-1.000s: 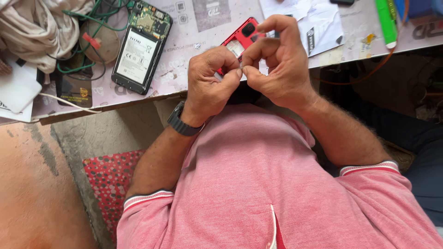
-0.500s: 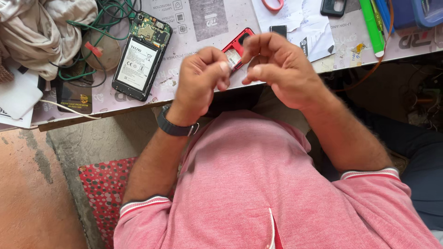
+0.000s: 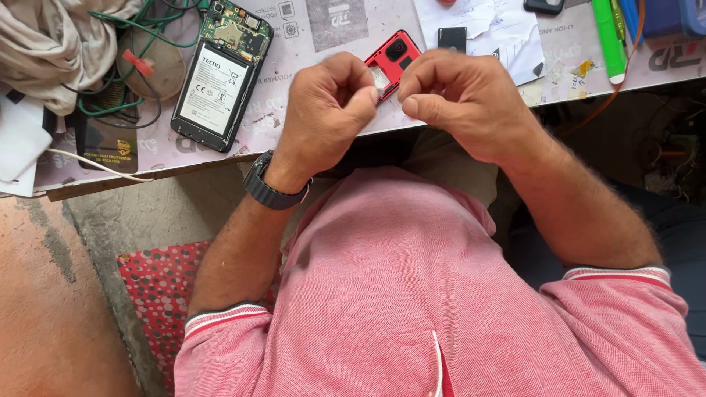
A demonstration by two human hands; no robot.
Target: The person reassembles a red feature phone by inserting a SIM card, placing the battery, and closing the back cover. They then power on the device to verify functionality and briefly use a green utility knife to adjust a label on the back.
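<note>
— While the person is leaning over the worktable (image 3: 471,103), what is looking riskiest to you?

— Starting with the big piece: the opened phone (image 3: 220,81) with its back off is lying near the table's front edge, well apart from the hands, and the green wires (image 3: 110,103) beside it are trailing close enough to snag it.

— And the red phone (image 3: 392,59)?

— It is lying on the table just behind both hands, partly hidden by them. The left hand (image 3: 327,110) and the right hand (image 3: 460,99) are both curling shut, fingertips meeting in front of it and seemingly pinching some tiny part that is too small to make out.

— So a slip?

— Likely. They are hovering at the table's edge, so anything dropped would probably be falling into the lap or onto the floor.
</note>
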